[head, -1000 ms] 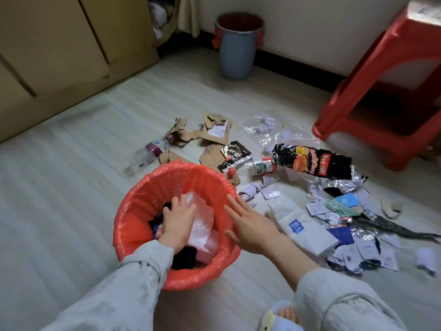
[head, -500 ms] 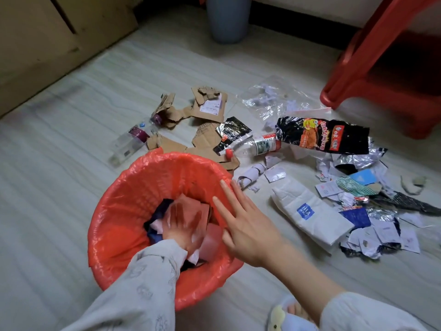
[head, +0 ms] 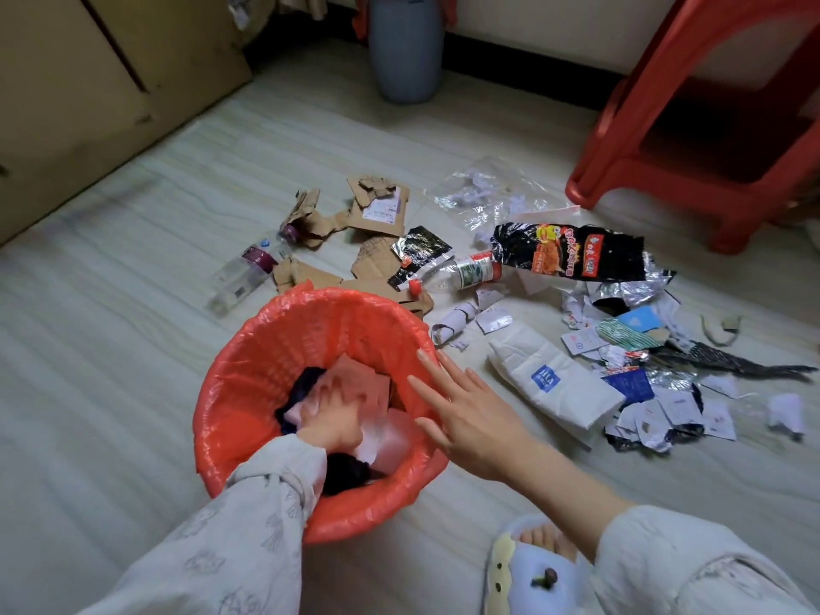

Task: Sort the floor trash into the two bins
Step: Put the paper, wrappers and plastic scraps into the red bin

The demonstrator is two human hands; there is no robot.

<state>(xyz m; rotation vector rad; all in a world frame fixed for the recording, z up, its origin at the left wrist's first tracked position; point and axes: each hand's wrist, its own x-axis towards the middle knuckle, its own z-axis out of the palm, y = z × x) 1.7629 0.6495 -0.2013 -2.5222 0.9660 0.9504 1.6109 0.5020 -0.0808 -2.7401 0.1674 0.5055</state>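
Left hand (head: 330, 419) presses trash inside the near red-lined bin (head: 248, 392); right hand (head: 470, 419) hovers flat over its right rim, litter (head: 554, 383) spread right.

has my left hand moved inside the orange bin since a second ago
Yes. The left hand has pushed deeper into the orange bin, from near its rim to pressing down on the trash at its bottom.

Head camera, single wide-angle view, looking forward and down.
Close above the red-lined bin (head: 284, 348); floor litter mid-frame, blue bin (head: 406, 46) far by the wall.
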